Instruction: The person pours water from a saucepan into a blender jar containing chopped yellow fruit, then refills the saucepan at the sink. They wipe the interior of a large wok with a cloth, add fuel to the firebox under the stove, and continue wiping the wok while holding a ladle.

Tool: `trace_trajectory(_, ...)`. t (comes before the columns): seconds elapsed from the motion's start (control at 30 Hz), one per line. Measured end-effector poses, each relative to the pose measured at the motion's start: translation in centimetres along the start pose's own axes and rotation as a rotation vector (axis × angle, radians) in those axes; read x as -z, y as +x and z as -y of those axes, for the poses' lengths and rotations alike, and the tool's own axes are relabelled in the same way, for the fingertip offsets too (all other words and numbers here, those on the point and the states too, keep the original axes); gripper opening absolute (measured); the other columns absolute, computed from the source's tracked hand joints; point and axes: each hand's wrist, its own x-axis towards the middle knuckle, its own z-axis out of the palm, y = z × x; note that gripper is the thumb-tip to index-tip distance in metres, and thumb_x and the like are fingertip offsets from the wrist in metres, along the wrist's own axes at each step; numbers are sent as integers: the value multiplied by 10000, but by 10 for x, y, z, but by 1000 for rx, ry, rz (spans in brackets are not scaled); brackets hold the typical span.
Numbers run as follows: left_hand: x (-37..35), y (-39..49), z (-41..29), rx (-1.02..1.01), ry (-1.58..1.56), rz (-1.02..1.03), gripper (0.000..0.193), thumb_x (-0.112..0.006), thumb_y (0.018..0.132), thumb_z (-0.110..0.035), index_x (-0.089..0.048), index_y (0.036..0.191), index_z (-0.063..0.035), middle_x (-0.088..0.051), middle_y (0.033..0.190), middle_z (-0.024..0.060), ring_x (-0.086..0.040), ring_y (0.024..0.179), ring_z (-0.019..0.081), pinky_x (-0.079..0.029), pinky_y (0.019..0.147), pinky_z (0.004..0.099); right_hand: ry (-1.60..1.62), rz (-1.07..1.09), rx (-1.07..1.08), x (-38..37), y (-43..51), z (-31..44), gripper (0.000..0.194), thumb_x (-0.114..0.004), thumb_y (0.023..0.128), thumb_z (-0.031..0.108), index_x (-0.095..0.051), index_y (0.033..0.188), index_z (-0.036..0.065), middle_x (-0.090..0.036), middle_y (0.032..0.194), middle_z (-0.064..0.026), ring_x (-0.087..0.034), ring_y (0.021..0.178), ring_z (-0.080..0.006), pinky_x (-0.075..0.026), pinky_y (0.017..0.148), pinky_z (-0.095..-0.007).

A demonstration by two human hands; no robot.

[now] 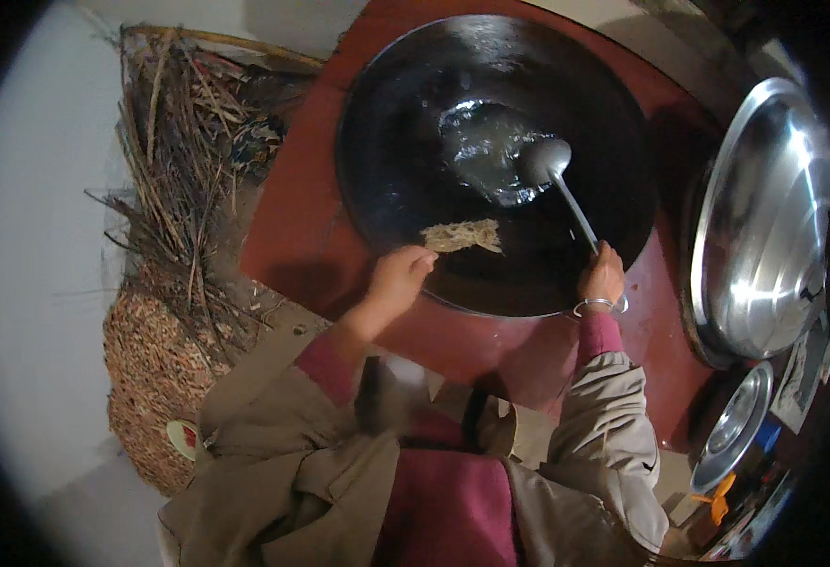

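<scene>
A large dark wok (400, 177) is set in a red stove top (294, 234), with a pool of water (485, 152) at its bottom. My right hand (601, 275), with a silvery bangle at the wrist, grips the handle of a metal ladle (555, 156) whose bowl rests at the water's right edge. Near the wok's front left rim is my left hand (402, 278), its fingertips close together at the left end of a tan, fibrous scrubber (463, 236). Whether the fingers pinch the scrubber or only lie beside it is unclear.
Dry twigs (167, 142) and a heap of wood chips or pellets (156, 368) lie left of the stove. On the right stands a large shiny metal lid or basin (762, 220), tilted, with a smaller metal dish (733, 425) and an orange object (721, 498) nearer me.
</scene>
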Motion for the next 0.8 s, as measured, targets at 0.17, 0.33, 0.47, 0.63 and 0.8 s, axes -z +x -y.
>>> trace_trajectory(0.17, 59, -38, 23, 261, -343, -82, 193, -492, 825, -162, -576, 888, 0, -526, 682, 24, -475, 597, 70, -411, 525, 204, 100, -84, 24, -8, 4, -2, 250, -514, 672, 24, -547, 919, 21, -519, 923, -125, -506, 847, -278, -430, 711, -359)
trace_trajectory(0.33, 96, -51, 43, 373, -401, -127, 219, -501, 823, -185, -574, 882, 13, -509, 669, 16, -473, 597, 63, -410, 505, 194, 628, -111, -247, -1, 1, 25, 220, -558, 713, 59, -564, 926, 6, -549, 929, -142, -556, 832, -254, -445, 709, -301)
trace_trajectory(0.47, 129, -71, 65, 350, -331, -139, 161, -517, 802, -132, -577, 869, 2, -527, 668, 6, -469, 575, 53, -395, 502, 188, 1658, 98, -614, 8, -17, 76, 222, -547, 774, 143, -548, 900, -40, -578, 809, -119, -566, 736, -243, -458, 666, -311)
trace_trajectory(0.63, 195, -133, 140, 483, -188, -141, 168, -567, 753, -191, -574, 767, -24, -499, 606, -1, -448, 547, 66, -368, 487, 220, 2081, 193, -1017, -1, -39, 143, 239, -449, 831, 210, -517, 925, 1, -539, 993, -138, -515, 929, -262, -417, 831, -397)
trace_trajectory(0.8, 216, -205, 204, 496, -64, -245, 190, -510, 746, -200, -540, 661, -33, -518, 593, 62, -484, 542, 168, -378, 520, 298, 2144, 137, -1137, -37, -6, 150, 268, -386, 855, 220, -480, 978, 1, -511, 1043, -144, -502, 953, -273, -412, 835, -410)
